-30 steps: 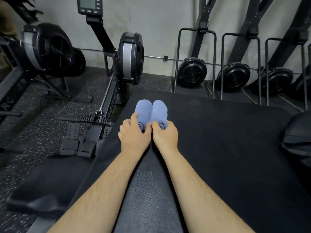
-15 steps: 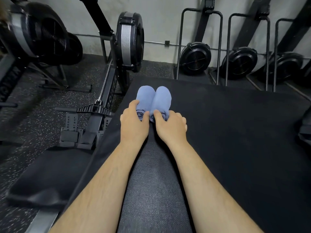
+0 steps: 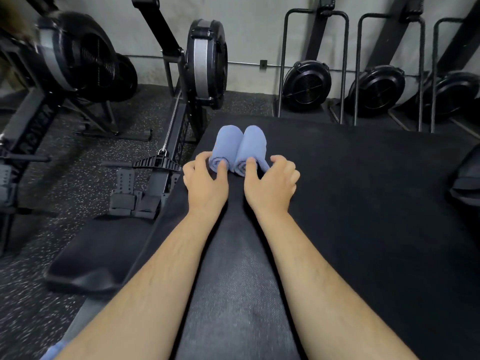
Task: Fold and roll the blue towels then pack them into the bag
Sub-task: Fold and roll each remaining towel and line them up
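Left hand [image 3: 205, 181] is seen placed at the near end of the left rolled towel [image 3: 224, 148], its thumb laid on the spiral end face and its fingers curled at the roll's outer side, so the roll is pinched between them. Right hand [image 3: 271, 184] is set likewise at the right rolled towel [image 3: 251, 149]: the thumb is pressed on the spiral end, while the fingers are curled loosely just beside a loose tail of cloth at the roll's right side. Whether those fingers actually touch the tail cannot be told.

Both blue towels are rolled and laid side by side, touching along their length, with their axes pointed away from the person. They are placed near the far left corner of a black padded bench [image 3: 363, 203], whose textured surface is crossed by both bare forearms.

At the right edge of the view, a dark object [image 3: 466, 183] is partly seen on the bench; its nature cannot be confirmed.

Left of the bench, a rowing machine [image 3: 205, 63] is stood on the speckled rubber floor [image 3: 78, 165], with its chain and handle [image 3: 157, 162] just beside the bench edge and its footplates [image 3: 135, 198] below. A second rowing machine [image 3: 72, 55] is noted further left, blurred. Along the grey wall [image 3: 259, 27], three more machines [image 3: 306, 85] are stored upright in a row.
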The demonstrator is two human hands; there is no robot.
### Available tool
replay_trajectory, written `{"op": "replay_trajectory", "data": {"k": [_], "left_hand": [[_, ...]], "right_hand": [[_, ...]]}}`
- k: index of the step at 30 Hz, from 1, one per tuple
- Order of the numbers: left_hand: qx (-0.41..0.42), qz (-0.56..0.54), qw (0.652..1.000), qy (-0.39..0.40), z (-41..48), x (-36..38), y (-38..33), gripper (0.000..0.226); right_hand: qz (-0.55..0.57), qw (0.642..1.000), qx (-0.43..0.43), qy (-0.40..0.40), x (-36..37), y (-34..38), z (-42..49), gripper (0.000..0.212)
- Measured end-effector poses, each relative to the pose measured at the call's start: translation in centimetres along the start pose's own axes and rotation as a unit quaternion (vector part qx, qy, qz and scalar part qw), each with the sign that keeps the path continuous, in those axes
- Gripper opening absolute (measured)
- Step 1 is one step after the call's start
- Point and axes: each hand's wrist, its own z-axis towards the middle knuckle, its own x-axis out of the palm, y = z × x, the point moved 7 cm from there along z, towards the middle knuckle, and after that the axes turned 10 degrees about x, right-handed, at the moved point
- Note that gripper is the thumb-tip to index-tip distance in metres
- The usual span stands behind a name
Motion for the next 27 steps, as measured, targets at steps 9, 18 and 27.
{"op": "replay_trajectory", "data": {"k": [9,18,27], "left_hand": [[0.055,-0.039,0.998,0.01,-6.4,-8.3,-4.4,0.021],[-0.027,-0.025,0.995,-0.094,-15.9,-29.6,-0.5,0.024],[-0.196,0.059,0.961,-0.185,-29.7,-45.2,11.9,0.024]], "right_hand": [[0.024,0.992,-0.091,0.083,-1.0,4.1,-10.9,0.022],[0.05,0.913,-0.193,0.356,2.9,12.2,-32.1,0.035],[-0.07,0.822,-0.208,0.526,12.9,10.5,-52.9,0.034]]}}
